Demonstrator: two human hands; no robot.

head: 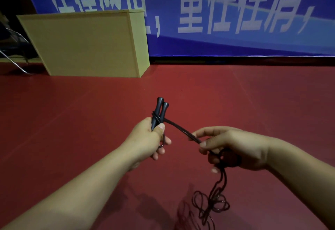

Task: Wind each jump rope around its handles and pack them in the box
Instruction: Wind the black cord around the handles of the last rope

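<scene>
My left hand (152, 137) grips two dark jump rope handles (160, 111) held side by side, tips pointing up and away. A few turns of the dark rope (183, 129) circle the handles just above my thumb. From there the rope runs right to my right hand (228, 148), which pinches it between thumb and fingers. The loose rest of the rope (213, 202) hangs from that hand and lies in tangled loops on the red floor. No packing box is identifiable for certain.
A tall yellow wooden cabinet (87, 43) stands on the red floor (235, 94) at the back left. Behind it a blue banner (235, 12) with white characters covers the wall. A metal chair frame (12, 56) shows at the far left edge.
</scene>
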